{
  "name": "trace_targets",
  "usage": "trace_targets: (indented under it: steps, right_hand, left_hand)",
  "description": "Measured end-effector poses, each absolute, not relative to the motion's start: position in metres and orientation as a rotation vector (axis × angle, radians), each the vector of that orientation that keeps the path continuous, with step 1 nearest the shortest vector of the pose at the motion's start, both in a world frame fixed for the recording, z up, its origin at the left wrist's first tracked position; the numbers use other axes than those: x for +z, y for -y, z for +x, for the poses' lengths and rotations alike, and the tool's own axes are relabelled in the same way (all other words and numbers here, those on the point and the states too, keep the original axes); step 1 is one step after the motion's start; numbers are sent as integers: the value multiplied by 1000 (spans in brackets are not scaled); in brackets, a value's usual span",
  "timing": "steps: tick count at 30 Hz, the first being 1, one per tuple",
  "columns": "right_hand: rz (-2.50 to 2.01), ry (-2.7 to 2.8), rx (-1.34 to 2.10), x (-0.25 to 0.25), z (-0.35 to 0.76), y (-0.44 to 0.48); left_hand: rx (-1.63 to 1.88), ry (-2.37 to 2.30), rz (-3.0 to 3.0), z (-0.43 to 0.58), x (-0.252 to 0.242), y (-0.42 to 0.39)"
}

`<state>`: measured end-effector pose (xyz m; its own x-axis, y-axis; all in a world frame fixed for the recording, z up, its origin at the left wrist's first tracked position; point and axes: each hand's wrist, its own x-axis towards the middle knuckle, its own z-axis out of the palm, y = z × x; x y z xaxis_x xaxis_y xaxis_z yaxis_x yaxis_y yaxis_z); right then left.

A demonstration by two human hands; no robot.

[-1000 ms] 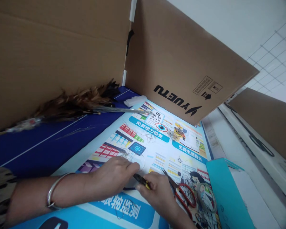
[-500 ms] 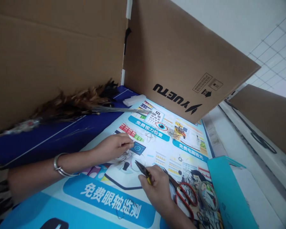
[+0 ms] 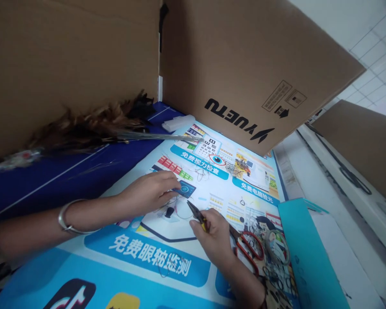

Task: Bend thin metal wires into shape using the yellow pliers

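Your right grip is wrapped firmly around the pliers, just below the frame's centre. Angle their tips clear of your loosely curled left grip; whether it pinches anything, I cannot tell.

A brown cardboard wall rises along the left edge of my desk and meets a printed cardboard panel at the far corner; past the right edge I see a white ledge, another cardboard sheet and pale tiles in dim light.
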<state>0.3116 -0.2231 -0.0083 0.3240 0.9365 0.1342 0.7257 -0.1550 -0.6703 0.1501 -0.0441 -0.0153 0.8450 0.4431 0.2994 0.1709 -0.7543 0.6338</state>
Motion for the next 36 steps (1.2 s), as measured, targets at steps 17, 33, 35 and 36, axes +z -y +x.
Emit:
trace_targets:
  steps: [17, 33, 35, 36]
  right_hand:
    - [-1901, 1479, 415, -11, 313, 224]
    - [-1875, 1474, 401, -11, 313, 224]
    - [-1878, 1477, 409, -11, 313, 224]
    - [-1878, 1477, 417, -12, 314, 224]
  left_hand:
    - [73, 175, 2675, 139, 1, 122]
    - [146, -77, 2615, 142, -17, 128]
    - [129, -65, 2603, 142, -16, 128]
    - [113, -57, 2587, 141, -14, 127]
